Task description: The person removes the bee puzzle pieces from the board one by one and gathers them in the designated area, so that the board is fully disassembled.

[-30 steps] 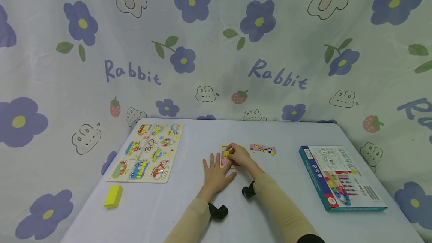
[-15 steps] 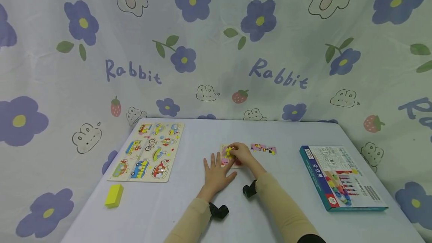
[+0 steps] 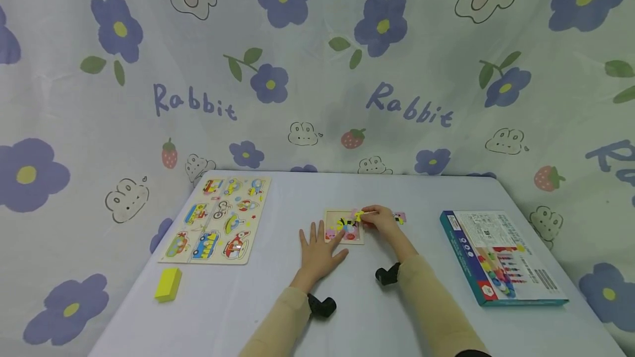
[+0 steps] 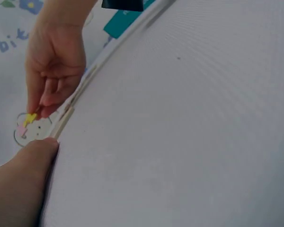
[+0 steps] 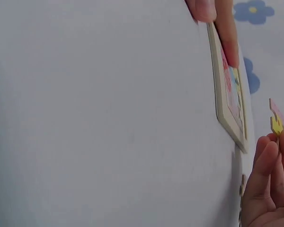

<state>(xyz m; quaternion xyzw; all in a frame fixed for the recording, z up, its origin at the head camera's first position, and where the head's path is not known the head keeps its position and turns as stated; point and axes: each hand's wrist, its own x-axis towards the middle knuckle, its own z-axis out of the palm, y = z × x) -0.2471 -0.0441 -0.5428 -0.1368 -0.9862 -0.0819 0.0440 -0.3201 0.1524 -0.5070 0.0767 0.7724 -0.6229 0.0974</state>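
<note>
A small wooden jigsaw tray [image 3: 364, 234] lies mid-table, its lower part filled with pink pieces showing a yellow and black striped figure. My left hand [image 3: 318, 258] is spread flat beside it, the index finger reaching over the tray's lower left part. Between thumb and fingertips, my right hand [image 3: 382, 221] pinches a pink and yellow jigsaw piece [image 3: 358, 215] by the tray's upper right corner. In the right wrist view this puzzle piece [image 5: 276, 124] stands up from the fingertips, clear of the tray. More pink pieces [image 3: 399, 217] lie behind the right hand, partly hidden by it.
At the left lies a wooden vehicle puzzle board [image 3: 247, 219], with a yellow block [image 3: 168, 285] in front of it. A flat boxed set [image 3: 503, 258] lies at the right side of the table. A patterned cloth hangs behind.
My right hand has moved right from over the tray with the puzzle piece in its pinch, uncovering the tray's pieces. The left hand has stayed in place.
</note>
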